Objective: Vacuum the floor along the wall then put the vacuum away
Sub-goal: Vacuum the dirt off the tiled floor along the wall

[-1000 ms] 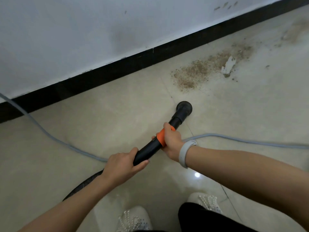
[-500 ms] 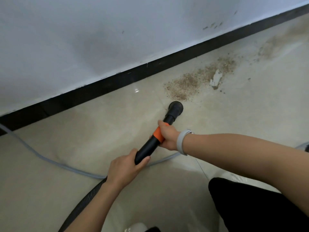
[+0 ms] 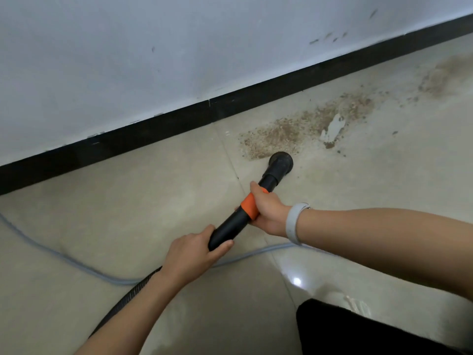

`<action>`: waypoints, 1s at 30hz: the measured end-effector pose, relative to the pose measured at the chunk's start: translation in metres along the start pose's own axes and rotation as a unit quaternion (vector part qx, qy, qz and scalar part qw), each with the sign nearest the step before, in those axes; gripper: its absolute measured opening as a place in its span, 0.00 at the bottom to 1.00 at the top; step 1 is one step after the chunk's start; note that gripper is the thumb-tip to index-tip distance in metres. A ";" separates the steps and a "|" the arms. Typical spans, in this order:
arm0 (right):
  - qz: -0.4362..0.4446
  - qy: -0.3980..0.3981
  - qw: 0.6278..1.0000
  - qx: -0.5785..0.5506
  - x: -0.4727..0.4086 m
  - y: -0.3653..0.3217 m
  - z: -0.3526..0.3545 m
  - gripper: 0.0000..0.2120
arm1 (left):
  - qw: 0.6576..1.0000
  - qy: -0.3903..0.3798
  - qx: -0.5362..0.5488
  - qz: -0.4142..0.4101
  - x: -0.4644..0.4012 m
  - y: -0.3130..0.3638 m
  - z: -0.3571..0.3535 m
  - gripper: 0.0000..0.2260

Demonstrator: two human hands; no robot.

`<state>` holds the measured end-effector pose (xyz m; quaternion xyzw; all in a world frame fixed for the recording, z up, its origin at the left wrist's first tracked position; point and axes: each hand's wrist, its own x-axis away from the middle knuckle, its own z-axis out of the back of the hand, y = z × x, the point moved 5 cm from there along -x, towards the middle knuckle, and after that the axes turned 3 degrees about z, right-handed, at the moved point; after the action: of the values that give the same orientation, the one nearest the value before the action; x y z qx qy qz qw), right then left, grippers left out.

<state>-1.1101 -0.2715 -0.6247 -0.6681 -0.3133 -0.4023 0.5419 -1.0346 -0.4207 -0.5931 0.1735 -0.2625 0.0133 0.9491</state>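
Two hands hold one vacuum wand [image 3: 236,221]: the left hand [image 3: 190,254] is wrapped round its near end where the ribbed hose [image 3: 128,301] joins, and the right hand [image 3: 268,208] grips the orange collar further down. One grey cord [image 3: 76,265] lies on the floor [image 3: 153,201] under both arms. The nozzle [image 3: 281,162] sits at the near edge of one brown dirt patch [image 3: 294,126], beside the black skirting [image 3: 179,121]. One pale scrap [image 3: 334,128] lies in the patch; I judge it could block the nozzle if sucked up flat. A second, fainter dirt smear [image 3: 445,75] lies further along the wall [image 3: 179,47]. The cord could snag a foot as the person moves that way.
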 end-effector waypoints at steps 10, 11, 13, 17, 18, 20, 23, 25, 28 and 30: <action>0.039 0.021 0.997 -0.062 -0.020 -0.066 0.079 0.13 | 0.999 -0.004 -0.051 0.005 -0.051 0.100 0.004 0.21; 0.040 0.030 0.996 -0.068 -0.018 -0.072 0.087 0.13 | 0.999 -0.008 -0.052 0.007 -0.052 0.109 0.005 0.21; 0.044 0.049 0.995 -0.078 -0.015 -0.083 0.101 0.13 | 0.998 -0.019 -0.054 0.003 -0.053 0.127 0.006 0.21; 0.040 0.065 0.990 -0.115 -0.006 -0.092 0.114 0.13 | 0.995 -0.035 -0.087 -0.029 -0.050 0.144 0.017 0.22; 0.039 0.066 0.990 -0.122 -0.005 -0.092 0.113 0.14 | 0.995 -0.031 -0.092 -0.033 -0.050 0.143 0.020 0.22; 0.041 0.066 0.989 -0.123 -0.005 -0.092 0.106 0.13 | 0.995 -0.011 -0.092 -0.026 -0.051 0.137 0.025 0.21; 0.045 0.066 0.989 -0.123 -0.009 -0.088 0.091 0.14 | 0.997 0.019 -0.080 0.001 -0.056 0.121 0.026 0.20; 0.044 0.049 0.989 -0.136 -0.011 -0.084 0.079 0.15 | 0.996 0.041 -0.078 0.005 -0.058 0.109 0.023 0.20; 0.036 0.019 0.987 -0.153 -0.009 -0.072 0.060 0.15 | 0.997 0.063 -0.048 0.014 -0.049 0.084 0.019 0.23; 0.028 -0.011 0.989 -0.147 -0.004 -0.060 0.048 0.14 | 0.997 0.074 -0.022 0.014 -0.036 0.067 0.014 0.30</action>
<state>-1.1541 -0.2119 -0.6039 -0.7531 -0.2379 -0.4218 0.4455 -1.0804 -0.3598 -0.5790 0.1475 -0.1942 0.0334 0.9692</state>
